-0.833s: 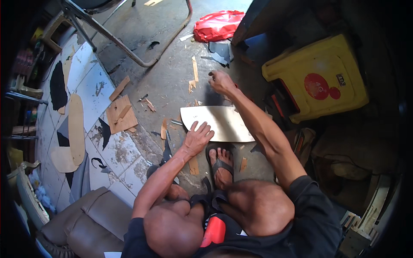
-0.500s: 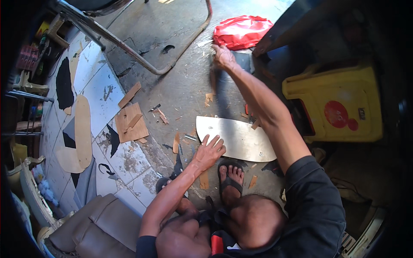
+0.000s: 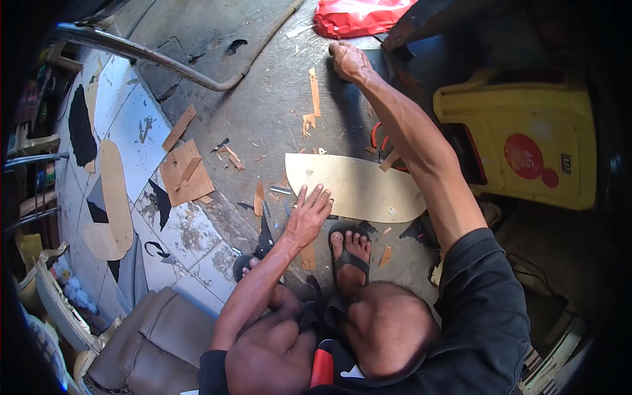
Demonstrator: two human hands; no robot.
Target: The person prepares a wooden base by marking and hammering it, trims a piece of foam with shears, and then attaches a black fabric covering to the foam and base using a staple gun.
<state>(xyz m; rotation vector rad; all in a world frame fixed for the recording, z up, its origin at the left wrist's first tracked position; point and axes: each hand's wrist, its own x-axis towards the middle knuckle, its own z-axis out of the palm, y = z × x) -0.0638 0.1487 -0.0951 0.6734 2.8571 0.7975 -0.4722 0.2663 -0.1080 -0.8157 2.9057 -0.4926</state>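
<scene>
A pale, flat wooden board [image 3: 359,187] with a curved near edge lies on the floor in front of my feet. My left hand [image 3: 308,214] rests on its left part, fingers stretched out flat. With my right arm reaching far forward, my right hand [image 3: 352,62] is closed near the floor, just short of a red plastic bundle [image 3: 359,18]. Whatever is in its curled fingers, if anything, is hidden. A dark flat piece [image 3: 378,60] lies beside that hand. Under my right forearm, a red-handled tool [image 3: 374,136] shows only in part.
Wood scraps surround a square plywood piece [image 3: 183,184] on the left, near a long rounded board [image 3: 116,197]. A yellow plastic box [image 3: 520,141] stands at right. A metal chair frame [image 3: 151,54] crosses the far left; brown cushions [image 3: 148,342] lie near left.
The whole view has shifted, so things sit higher and mostly further left. My right hand has drawn slightly back from the red bundle, its fingers curled. My left hand stays on the board.
</scene>
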